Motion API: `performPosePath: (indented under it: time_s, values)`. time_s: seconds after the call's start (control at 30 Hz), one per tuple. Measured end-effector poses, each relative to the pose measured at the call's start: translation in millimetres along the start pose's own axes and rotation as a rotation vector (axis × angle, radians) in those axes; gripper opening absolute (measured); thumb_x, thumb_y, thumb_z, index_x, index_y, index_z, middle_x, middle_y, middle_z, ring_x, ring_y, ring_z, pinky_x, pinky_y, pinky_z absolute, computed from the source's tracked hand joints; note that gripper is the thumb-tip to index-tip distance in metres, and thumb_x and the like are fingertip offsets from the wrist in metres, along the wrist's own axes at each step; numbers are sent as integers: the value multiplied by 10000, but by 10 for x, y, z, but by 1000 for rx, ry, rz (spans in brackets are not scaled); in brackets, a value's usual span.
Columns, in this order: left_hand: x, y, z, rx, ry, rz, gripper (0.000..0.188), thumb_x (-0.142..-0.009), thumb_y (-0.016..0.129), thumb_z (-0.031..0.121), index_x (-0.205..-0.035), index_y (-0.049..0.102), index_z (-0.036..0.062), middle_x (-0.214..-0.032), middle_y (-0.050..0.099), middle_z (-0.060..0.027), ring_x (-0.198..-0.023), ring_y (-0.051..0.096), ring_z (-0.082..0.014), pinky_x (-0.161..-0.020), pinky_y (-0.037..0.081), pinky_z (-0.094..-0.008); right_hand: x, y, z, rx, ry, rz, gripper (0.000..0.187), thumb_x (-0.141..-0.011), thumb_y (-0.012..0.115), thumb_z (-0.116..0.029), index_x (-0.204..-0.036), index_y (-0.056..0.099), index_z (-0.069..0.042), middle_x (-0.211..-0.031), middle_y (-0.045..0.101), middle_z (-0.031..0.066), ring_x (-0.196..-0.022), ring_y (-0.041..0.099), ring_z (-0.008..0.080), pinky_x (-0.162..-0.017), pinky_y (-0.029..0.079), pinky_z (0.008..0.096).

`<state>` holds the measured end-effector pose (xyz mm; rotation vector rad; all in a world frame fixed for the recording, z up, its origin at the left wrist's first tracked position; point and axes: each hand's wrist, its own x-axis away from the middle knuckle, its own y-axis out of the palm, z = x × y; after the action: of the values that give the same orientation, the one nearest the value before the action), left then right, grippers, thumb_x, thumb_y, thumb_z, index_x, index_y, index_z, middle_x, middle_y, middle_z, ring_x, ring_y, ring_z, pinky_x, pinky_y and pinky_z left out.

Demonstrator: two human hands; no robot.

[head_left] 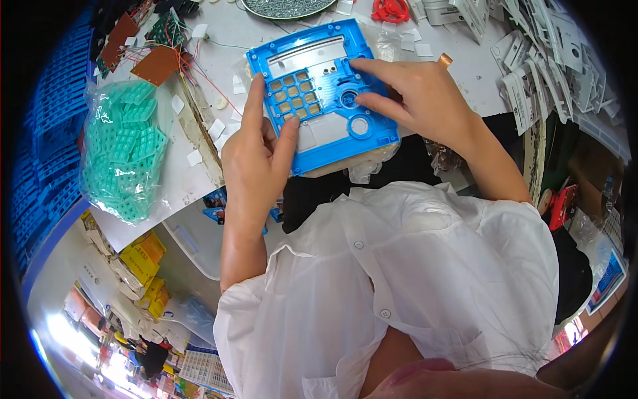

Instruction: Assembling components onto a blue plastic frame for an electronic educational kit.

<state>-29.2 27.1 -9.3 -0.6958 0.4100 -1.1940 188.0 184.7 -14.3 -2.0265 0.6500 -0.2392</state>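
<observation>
A blue plastic housing (312, 159) lies tilted on a pale, plastic-wrapped pad (352, 161) at the table's near edge. It has a grid of square key openings, a long slot at its far end and two round openings on the right. My left hand (256, 153) grips its left side, index finger along the edge and thumb beside the key grid. My right hand (419, 100) holds the right side. Its index finger presses near the upper right corner and its thumb rests by the upper round opening. The remaining right fingers are hidden.
A clear bag of green keypads (126, 149) lies left, near brown circuit boards (156, 64) with thin wires. Blue panels (50, 133) are stacked far left. A tray of small metal parts (289, 5), red scissor handles (390, 10) and white plastic parts (538, 73) lie behind and right.
</observation>
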Motion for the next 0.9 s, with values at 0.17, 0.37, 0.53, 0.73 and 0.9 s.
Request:
performPosePath:
  time_s: [0.17, 0.37, 0.53, 0.73, 0.9]
  values:
    - [142, 4, -35, -27, -9, -32, 646, -926, 729, 146, -1503, 482, -5, -581, 531, -62, -472, 522, -185, -506, 437, -326, 51, -11, -64, 99, 13, -81, 507, -909, 758, -351, -1331, 666, -86, -795, 723, 131, -649, 694, 271, -621, 530, 363]
    - [159, 45, -85, -205, 129, 48, 582, -891, 753, 131, -1440, 577, 57, -888, 649, -126, -751, 635, -231, -618, 482, -337, 23, -26, -22, 190, -8, -138, 547, -904, 749, -396, -1361, 653, -111, -713, 711, 92, -585, 682, 260, -579, 523, 356]
    - [32, -35, -70, -321, 380, 38, 461, -888, 743, 153, -1344, 679, 145, -1261, 639, -101, -1153, 601, -253, -971, 445, -430, 62, 19, 5, 188, -5, -144, 560, -892, 755, -410, -1358, 658, -116, -709, 707, 97, -571, 675, 251, -555, 516, 350]
    - [26, -25, -91, -530, 456, -71, 408, -884, 742, 176, -1289, 706, 215, -1389, 626, -4, -1348, 528, -249, -1159, 266, -578, 6, 2, -14, 265, -43, -187, 558, -886, 761, -401, -1352, 662, -111, -694, 695, 110, -567, 669, 263, -560, 518, 362]
    - [-31, -62, -8, -576, 489, -78, 366, -874, 753, 206, -1238, 719, 192, -1359, 630, -16, -1341, 522, -257, -1159, 258, -599, -24, -31, -21, 244, -37, -172, 559, -875, 782, -376, -1349, 666, -102, -709, 695, 139, -583, 672, 278, -573, 518, 368]
